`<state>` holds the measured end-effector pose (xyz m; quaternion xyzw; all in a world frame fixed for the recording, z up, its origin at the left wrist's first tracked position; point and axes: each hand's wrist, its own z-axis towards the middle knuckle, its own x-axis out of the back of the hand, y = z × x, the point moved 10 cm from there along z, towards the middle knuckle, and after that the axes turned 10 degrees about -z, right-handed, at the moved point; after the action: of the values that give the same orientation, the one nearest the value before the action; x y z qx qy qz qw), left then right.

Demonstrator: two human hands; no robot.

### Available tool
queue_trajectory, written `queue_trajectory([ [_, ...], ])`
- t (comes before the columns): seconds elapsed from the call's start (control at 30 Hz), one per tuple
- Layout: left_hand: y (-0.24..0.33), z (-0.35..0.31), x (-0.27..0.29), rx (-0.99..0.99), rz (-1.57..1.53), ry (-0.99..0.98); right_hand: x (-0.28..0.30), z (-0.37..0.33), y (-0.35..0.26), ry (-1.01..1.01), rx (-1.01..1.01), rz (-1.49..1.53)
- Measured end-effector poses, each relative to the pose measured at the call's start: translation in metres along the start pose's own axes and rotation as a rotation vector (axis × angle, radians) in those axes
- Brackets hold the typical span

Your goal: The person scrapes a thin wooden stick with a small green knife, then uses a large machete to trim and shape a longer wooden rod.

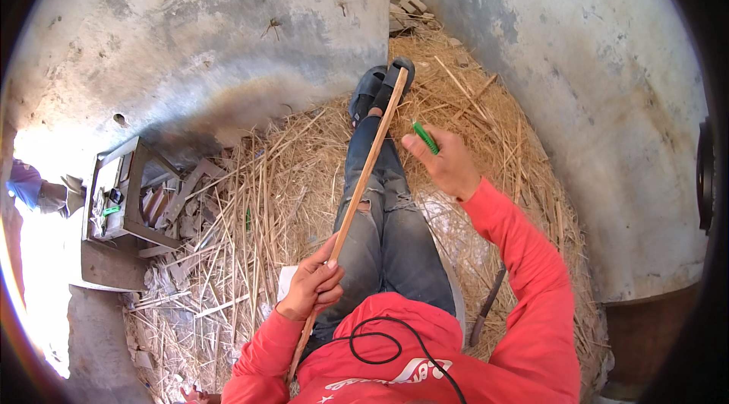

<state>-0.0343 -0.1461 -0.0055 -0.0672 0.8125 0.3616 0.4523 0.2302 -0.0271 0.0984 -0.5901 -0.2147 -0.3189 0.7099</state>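
My left hand [313, 282] is closed around a long, thin wooden strip [363, 187], gripping it toward its lower part. The strip slants up across my legs, its far tip in front of my sandal [401, 74]. Its near end runs down past my left sleeve. In my closed right hand [449, 165] is a small tool with a green ribbed handle [426, 138]. Its working end is too small to make out. The right hand is held to the right of the strip, apart from it.
Straw, thin sticks and shavings [250, 244] cover the floor around my legs. A wooden stool-like frame [133, 191] with small items on it stands at left. Concrete walls [592, 100] rise ahead and at right. A dark curved stick [486, 309] lies nearby. A person's blue sleeve [26, 184] shows at far left.
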Motion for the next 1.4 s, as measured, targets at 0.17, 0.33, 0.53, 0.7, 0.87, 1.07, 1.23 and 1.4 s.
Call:
queue_trajectory([
  [0.17, -0.002, 0.013, -0.015, 0.01, -0.006, -0.065, -0.023, 0.0, -0.021, -0.034, -0.06, 0.524],
  [0.33, -0.006, 0.015, -0.022, 0.029, -0.066, -0.071, -0.04, 0.006, -0.014, -0.193, -0.162, 0.769],
  [0.53, 0.006, 0.023, -0.019, -0.089, -0.006, 0.01, -0.019, -0.005, -0.046, 0.025, 0.214, 0.078],
  [0.7, 0.02, 0.037, -0.001, -0.288, 0.256, 0.158, -0.087, -0.074, -0.055, -0.25, 0.22, -0.367],
  [0.87, 0.018, 0.04, 0.007, -0.376, 0.359, 0.243, -0.109, -0.074, -0.043, -0.264, 0.255, -0.421],
  [1.07, 0.028, 0.027, 0.003, -0.404, 0.536, 0.346, -0.109, -0.043, -0.031, -0.103, 0.234, -0.473],
  [1.23, 0.009, 0.002, 0.009, -0.36, 0.784, 0.38, -0.046, 0.027, 0.031, -0.004, -0.024, -0.513],
  [1.4, 0.005, -0.031, -0.006, -0.477, 0.965, 0.264, 0.098, 0.068, 0.192, 0.23, -0.502, -0.58],
])
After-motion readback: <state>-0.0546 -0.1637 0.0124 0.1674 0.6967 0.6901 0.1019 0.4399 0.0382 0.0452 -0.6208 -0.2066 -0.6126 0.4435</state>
